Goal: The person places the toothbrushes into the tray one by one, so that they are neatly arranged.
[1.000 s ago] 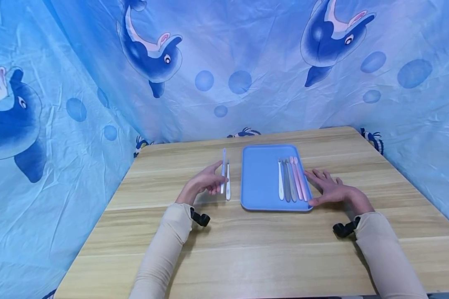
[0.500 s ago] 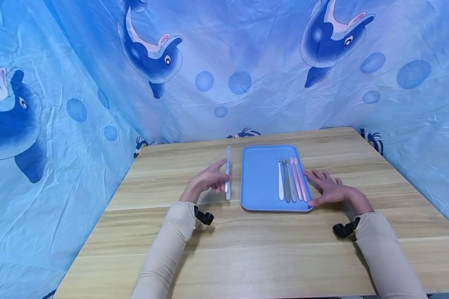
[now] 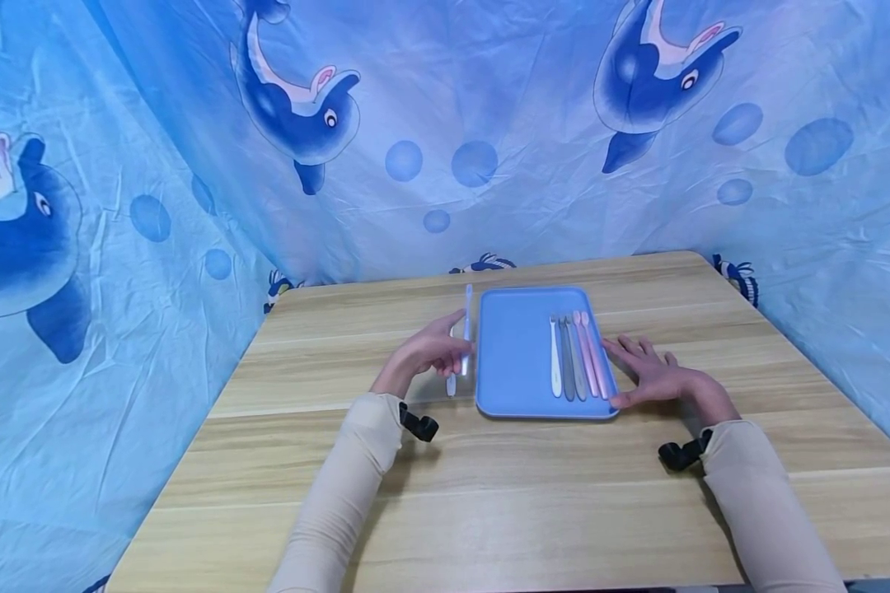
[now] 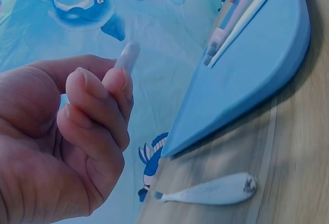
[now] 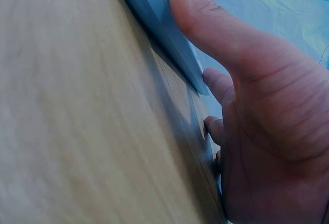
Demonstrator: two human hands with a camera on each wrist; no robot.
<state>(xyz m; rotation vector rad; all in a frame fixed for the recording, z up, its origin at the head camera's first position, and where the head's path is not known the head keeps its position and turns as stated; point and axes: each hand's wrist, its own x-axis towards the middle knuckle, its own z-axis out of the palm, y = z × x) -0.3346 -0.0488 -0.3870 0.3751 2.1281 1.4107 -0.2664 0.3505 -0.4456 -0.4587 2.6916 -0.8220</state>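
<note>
My left hand pinches a pale blue-white toothbrush just left of the blue tray. In the left wrist view only the rounded handle end of this toothbrush shows above the curled fingers. Below that hand, a white toothbrush lies on the table, partly hidden by the hand in the head view. On the tray's right half lie a white toothbrush, two grey toothbrushes and two pink toothbrushes, side by side. My right hand has its fingers spread, thumb and forefinger at the tray's right rim.
The wooden table carries the tray near its far half. Behind and to the left hangs a blue curtain printed with dolphins, close to the table's back edge. Each wrist wears a black camera mount.
My left hand has moved right with the pinched toothbrush, passing over the white one on the table, and is now nearer the tray. The right hand and tray have stayed put.
</note>
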